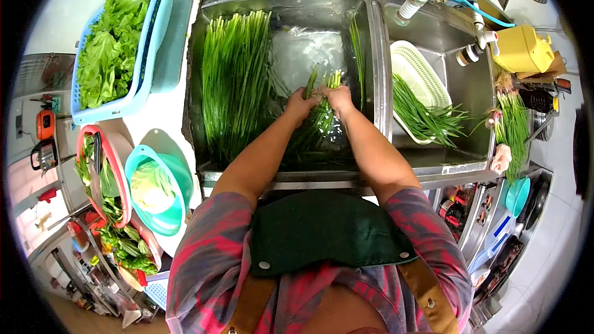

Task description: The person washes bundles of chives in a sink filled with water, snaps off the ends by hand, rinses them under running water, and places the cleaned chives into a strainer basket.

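Note:
Both hands are in the left sink basin (pixel 368 18), over the water. My right hand (pixel 339 99) is closed around a small bunch of garlic chives (pixel 336 78), pale stem ends pointing away from me and green leaves trailing toward me. Close beside it, my left hand (pixel 299 106) is closed on a few green chive stalks (pixel 311 80); its fingertips are partly hidden. A large pile of chives (pixel 234 80) lies lined up along the basin's left side. Some loose chives (pixel 357 49) rest against the right wall.
In the right basin (pixel 467 139), a pale green basket (pixel 421 65) holds more chives. A faucet (pixel 411 6) stands behind. On the left are a blue lettuce basket (pixel 114 111) and a teal bowl (pixel 179 195) with cabbage. Spring onions (pixel 513 124) and a yellow container (pixel 523 49) sit right.

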The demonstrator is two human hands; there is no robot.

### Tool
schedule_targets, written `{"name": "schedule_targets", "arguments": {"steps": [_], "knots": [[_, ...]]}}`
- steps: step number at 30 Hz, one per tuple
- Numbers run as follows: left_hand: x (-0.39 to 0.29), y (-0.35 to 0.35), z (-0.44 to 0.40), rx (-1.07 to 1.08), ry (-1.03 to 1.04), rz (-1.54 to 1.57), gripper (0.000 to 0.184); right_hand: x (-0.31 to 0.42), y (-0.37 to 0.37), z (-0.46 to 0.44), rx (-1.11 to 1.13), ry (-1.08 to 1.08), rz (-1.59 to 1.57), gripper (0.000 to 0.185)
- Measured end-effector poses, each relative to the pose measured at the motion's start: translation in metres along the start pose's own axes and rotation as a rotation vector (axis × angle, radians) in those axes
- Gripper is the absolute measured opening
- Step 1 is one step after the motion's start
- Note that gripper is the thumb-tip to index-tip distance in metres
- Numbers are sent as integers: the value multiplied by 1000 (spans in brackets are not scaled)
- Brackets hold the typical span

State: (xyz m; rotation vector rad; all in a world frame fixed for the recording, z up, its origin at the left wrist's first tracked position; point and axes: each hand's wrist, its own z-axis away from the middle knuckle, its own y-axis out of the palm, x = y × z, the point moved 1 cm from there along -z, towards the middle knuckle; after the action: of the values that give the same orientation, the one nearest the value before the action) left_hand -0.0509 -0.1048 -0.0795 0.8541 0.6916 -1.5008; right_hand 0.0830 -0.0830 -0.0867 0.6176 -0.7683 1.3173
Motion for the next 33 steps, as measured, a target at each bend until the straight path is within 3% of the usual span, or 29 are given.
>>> {"name": "schedule_targets", "arguments": {"steps": [3, 4, 7, 10, 11, 14, 17, 21, 25, 27, 33], "knots": [[9, -10, -3, -103, -144, -62, 36, 1, -1, 2, 77, 35, 101, 13], [5, -13, 2, 52, -179, 210, 36, 5, 0, 5, 123, 14, 102, 12], [-8, -20, 8, 213, -301, 404, 34, 44, 3, 40, 64, 59, 229, 14], [-4, -22, 9, 167, -242, 342, 34, 7, 5, 8, 116, -82, -42, 17], [1, -24, 6, 173, -222, 348, 36, 4, 2, 4, 107, -8, -14, 18], [-14, -16, 14, -136, -71, 214, 36, 24, 0, 19, 80, 123, 7, 20], [24, -22, -20, -23, 144, -170, 35, 34, 6, 36, 256, 90, -113, 23], [-5, -16, 7, -60, 194, -136, 29, 25, 0, 26, 237, 138, -44, 24], [0, -29, -4, -11, 3, 137, 18, 24, 3, 26, 254, 63, -46, 24], [-5, -33, 1, 3, -65, 318, 16, 22, 0, 21, 258, 140, -17, 25], [7, -53, -12, 78, 64, 269, 14, 19, 0, 17, 331, 155, -81, 28]]}}
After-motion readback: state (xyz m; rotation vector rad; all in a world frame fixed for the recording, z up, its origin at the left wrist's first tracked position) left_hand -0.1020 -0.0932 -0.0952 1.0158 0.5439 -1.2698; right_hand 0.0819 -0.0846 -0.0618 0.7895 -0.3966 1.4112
